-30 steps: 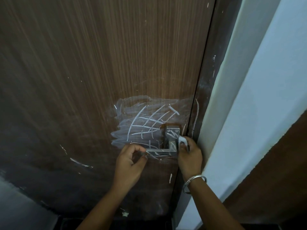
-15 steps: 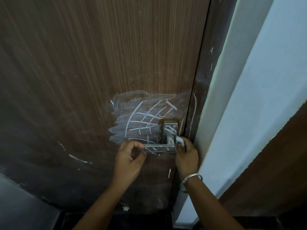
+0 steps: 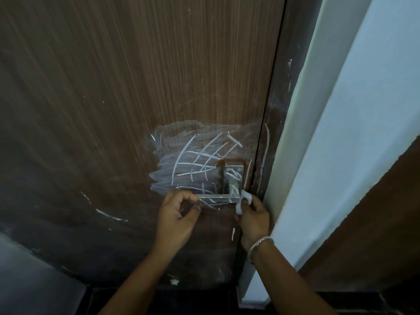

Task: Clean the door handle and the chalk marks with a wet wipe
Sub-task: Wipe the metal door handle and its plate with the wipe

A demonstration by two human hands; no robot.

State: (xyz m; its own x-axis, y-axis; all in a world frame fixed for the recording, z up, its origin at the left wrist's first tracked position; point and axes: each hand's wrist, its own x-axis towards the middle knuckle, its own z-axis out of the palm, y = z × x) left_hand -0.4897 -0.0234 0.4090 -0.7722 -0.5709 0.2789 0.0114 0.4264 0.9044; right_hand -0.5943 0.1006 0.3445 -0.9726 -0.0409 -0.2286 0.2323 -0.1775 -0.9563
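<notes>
Pinching the chalk-streaked steel door handle, left hand steadies its tip; right hand grips one white wet wipe beside the chalk marks.

The door handle is shiny metal, shaped like an L, with its bar pointing left. White chalk lines cross it. The chalk marks make a smeared white patch with crossing lines on the brown door, just left of the handle. The wet wipe is small, white and crumpled, touching the handle's right end.

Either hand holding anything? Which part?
Right hand pinches a small white wet wipe at its bunched middle. Left hand grips the free end of the silver metal lever handle.
</notes>
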